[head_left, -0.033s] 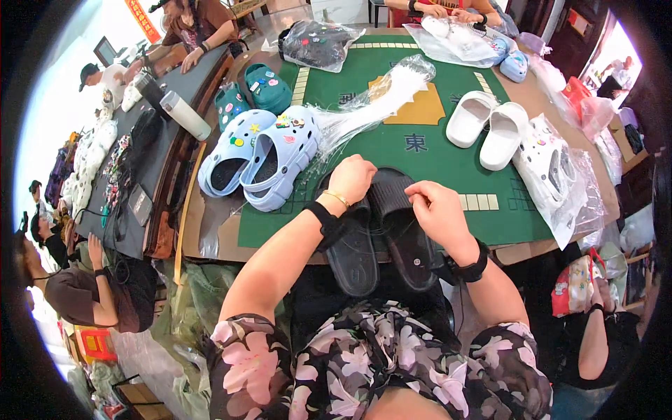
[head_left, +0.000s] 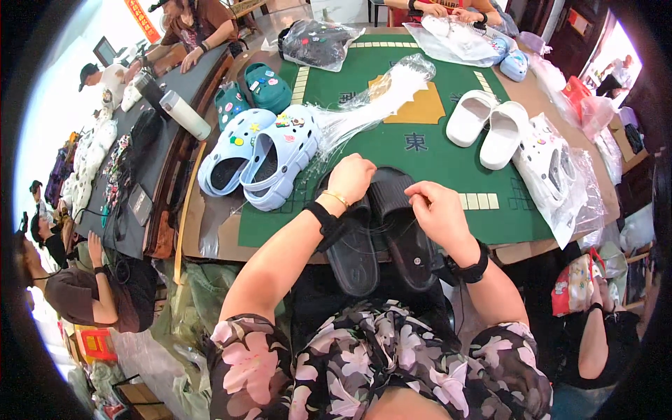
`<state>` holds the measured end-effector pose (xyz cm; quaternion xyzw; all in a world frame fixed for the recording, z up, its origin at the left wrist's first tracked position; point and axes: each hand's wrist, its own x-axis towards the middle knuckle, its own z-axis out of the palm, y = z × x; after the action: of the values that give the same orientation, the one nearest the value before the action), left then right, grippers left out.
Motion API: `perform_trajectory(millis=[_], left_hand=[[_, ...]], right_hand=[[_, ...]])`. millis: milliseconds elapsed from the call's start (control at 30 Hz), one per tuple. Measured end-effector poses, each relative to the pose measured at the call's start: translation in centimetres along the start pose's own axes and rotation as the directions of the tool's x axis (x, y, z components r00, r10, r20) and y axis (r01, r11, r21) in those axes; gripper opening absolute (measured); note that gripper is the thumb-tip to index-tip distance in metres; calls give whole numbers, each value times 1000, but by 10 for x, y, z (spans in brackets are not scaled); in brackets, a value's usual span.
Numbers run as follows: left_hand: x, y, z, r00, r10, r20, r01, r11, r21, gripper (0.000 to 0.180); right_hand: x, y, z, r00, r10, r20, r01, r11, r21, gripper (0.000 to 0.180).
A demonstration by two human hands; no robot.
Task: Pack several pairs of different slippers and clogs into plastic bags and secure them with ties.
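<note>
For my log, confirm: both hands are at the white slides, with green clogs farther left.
Not white: the head view shows the left hand and right hand at the black slides; the green clogs do lie farther left.

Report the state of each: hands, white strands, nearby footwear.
Left hand: fingers curled
Right hand: fingers bent
Black slides: side by side, unbagged
White strands: loose bunch
Blue clogs: charms on, unbagged
Green clogs: charms on
White slides: side by side, unbagged
White clog: inside clear plastic
</note>
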<state>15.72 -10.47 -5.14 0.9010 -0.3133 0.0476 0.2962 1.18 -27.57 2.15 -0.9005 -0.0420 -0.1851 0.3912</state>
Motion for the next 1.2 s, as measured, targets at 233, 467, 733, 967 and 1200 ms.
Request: perform_trajectory(millis=[233, 467, 733, 967, 1200], left_hand=[[3, 1, -3, 1000, -20, 17, 20, 999, 25, 21], [0, 1, 2, 999, 21, 26, -21, 1000, 11, 21], [0, 2, 2, 992, 109, 67, -114, 990, 77, 21], [2, 0, -1, 991, 99, 85, -105, 992, 71, 20], [6, 9, 2, 998, -4, 62, 3, 1000, 11, 21]], right_hand=[[-42, 7, 1, 912, 247, 328, -172, 955, -240, 21], [-53, 21, 45, 952, 61, 299, 3, 978, -209, 25], [-38, 20, 65, 947, -68, 315, 208, 875, -437, 27], [4, 29, 69, 609, 299, 735, 59, 907, -418, 33], [3, 76, 90, 898, -141, 416, 311, 874, -374, 45]])
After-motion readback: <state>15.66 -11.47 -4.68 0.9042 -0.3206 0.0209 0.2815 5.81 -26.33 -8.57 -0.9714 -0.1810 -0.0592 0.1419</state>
